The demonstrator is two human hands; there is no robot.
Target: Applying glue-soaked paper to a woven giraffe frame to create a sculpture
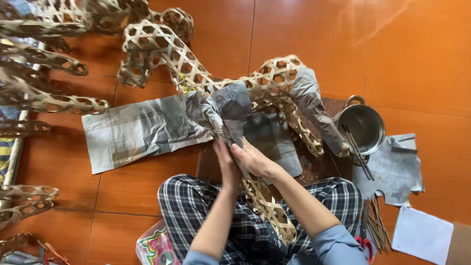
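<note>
Over the lap, both hands' fingers (pixel 234 158) press grey paper (pixel 223 110) onto the woven bamboo frame (pixel 196 73).

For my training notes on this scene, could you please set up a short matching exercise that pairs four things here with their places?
Things:
1. steel pot
2. grey paper sheet
3. scissors
4. woven frame

Places:
A. flat on the floor, left of the hands
B. under both hands, partly papered
C. right of the frame, sticks inside
D. by the right knee, red handles

Pairs: 1-C, 2-A, 3-D, 4-B
</note>
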